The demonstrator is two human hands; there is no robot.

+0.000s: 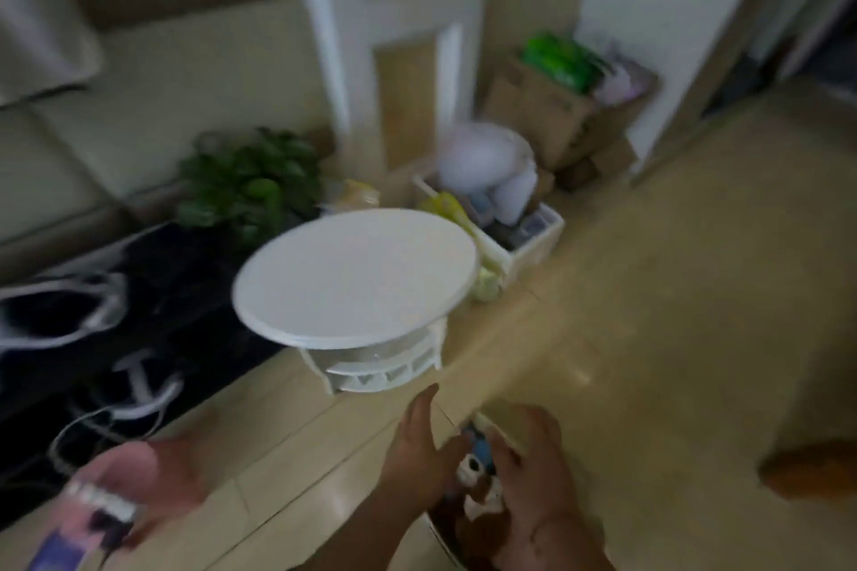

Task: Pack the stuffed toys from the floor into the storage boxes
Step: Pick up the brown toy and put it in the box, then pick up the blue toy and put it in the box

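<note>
At the near left edge a third hand [153, 485], not one of the wearer's own by its angle, carries something pink and white, too blurred to name. Behind it a black mat [153, 292] with white cords lies on the floor, and a leafy plant [250, 185] stands at its far end. In the middle is a round white surface [357, 276], bare on top, on a low slatted base.

Just near of that surface the wearer's two hands meet low in the frame. The left hand [419, 450] is spread, thumb raised, fingers curling in toward the right. The right hand [538, 473] is cupped opposite it. Between them sits a small stuffed toy [480, 478], brown, white and blue, gripped from both sides; its shape and long axis are lost in the blur.

The white storage box [533, 248] lies far and slightly right of the hands, past the round surface, its long side running from far left to near right, and it already looks crowded. Judging by this, the toy must travel forward and a little right, with the right hand the nearer one. An orange-brown shape [809, 471] on the floor at the near right may be another toy.
</note>
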